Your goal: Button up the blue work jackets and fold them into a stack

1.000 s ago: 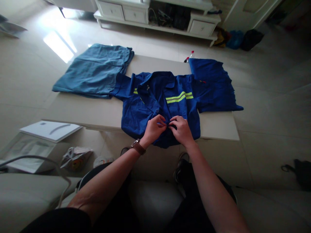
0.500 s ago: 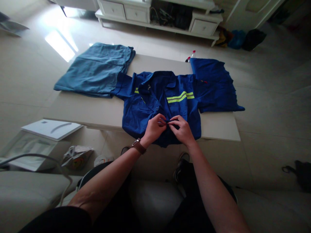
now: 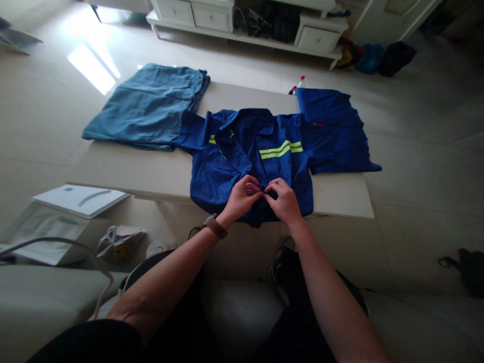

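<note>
Two-handed, pinching already spread-out work jacket [image 3: 235, 155] below its unfastened button [image 3: 248, 168] with left hand [image 3: 242, 198] and right hand [image 3: 283, 200]; seemingly part-done.

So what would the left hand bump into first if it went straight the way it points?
The left hand would probably bump the right hand first, since they pinch the blue shirt close together, though depth is unclear.

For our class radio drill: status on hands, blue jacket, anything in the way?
Left fingers, right fingers pinching front of blue jacket. Jacket face-up on white table. No obstruction visible.
</note>
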`<action>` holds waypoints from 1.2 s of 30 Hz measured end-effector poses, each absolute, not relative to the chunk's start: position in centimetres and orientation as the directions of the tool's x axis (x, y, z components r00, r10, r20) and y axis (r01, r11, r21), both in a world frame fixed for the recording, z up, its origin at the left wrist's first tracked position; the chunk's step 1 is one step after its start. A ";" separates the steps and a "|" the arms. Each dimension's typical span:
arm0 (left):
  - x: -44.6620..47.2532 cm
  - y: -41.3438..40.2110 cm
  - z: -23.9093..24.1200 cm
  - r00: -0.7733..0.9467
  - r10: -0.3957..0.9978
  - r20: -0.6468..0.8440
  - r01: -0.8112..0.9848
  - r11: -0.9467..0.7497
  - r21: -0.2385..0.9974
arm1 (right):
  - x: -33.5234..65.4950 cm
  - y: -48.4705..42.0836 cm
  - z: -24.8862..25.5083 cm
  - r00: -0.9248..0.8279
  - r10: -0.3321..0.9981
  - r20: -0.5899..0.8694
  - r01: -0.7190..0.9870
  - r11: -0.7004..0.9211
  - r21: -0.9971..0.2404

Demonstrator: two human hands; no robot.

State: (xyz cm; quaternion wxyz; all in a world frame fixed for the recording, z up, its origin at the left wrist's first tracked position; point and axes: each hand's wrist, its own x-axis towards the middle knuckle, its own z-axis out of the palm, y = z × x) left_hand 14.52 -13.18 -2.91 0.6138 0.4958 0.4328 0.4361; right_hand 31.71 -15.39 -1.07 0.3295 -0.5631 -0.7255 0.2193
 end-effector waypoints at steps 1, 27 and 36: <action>14.5 -13.1 -2.9 0.233 0.967 -0.103 -0.120 0.133 0.984 | 31.7 -15.4 -1.0 -0.149 0.961 0.234 0.674 0.272 -0.687; 14.6 -13.5 -3.6 0.246 0.951 -0.188 -0.030 0.201 0.979 | 31.0 -14.9 -3.3 0.089 0.995 -0.049 0.505 -0.088 -0.859; 14.3 -13.3 -3.9 0.248 0.950 -0.189 -0.022 0.201 0.979 | 31.6 -15.0 -1.8 0.051 0.999 0.003 0.525 -0.024 -0.851</action>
